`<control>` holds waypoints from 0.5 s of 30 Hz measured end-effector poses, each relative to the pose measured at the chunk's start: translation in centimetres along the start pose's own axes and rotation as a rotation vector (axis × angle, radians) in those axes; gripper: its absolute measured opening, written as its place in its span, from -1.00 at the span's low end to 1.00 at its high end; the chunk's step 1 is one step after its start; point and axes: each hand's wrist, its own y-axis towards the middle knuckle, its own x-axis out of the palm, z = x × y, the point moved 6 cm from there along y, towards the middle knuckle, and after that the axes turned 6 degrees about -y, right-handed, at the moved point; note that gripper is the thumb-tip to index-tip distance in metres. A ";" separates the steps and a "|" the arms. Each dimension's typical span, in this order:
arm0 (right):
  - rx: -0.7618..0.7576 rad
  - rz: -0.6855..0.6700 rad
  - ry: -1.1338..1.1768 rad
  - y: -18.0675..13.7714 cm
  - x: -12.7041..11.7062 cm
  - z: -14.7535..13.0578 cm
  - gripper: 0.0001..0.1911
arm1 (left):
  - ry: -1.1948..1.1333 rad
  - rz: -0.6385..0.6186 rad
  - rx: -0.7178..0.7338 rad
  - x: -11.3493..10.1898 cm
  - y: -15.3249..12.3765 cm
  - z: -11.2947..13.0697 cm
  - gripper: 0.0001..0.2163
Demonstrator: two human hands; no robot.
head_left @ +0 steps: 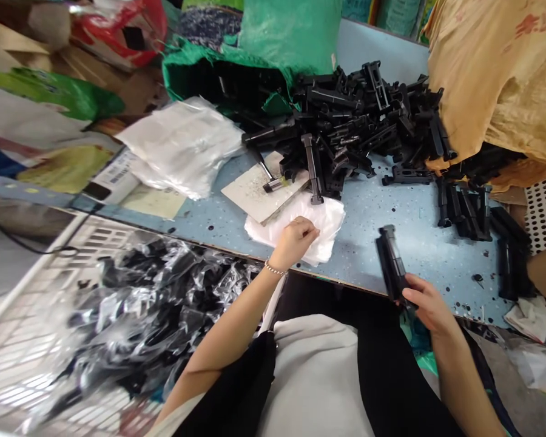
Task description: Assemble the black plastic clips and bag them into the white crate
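Observation:
My left hand (295, 241) pinches the top of a stack of thin white plastic bags (323, 227) lying at the near edge of the blue speckled table (414, 243). A bead bracelet is on that wrist. My right hand (425, 303) grips the lower end of a long black plastic part (391, 261), held upright-tilted over the table edge. A big heap of similar black plastic parts (355, 121) lies at the back middle of the table.
A white crate (31, 291) at left holds bagged black parts (155, 309). Clear bags (186, 142), a grey board (259, 191), a green sack (291, 36), a yellow sack (495, 73) and more black parts (468, 206) stand around.

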 end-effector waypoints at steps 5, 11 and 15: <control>0.127 -0.422 0.731 3.4 11.2 -1.1 -0.58 | 0.096 0.101 0.057 -0.3 -0.8 0.1 -0.89; 0.252 -0.452 0.992 4.3 14.2 0.2 -0.61 | 0.433 0.064 0.284 -0.5 -2.3 1.1 -0.66; 0.250 -0.427 0.940 3.8 12.7 0.2 -0.60 | 0.414 0.118 0.303 -1.3 -2.9 1.2 -0.68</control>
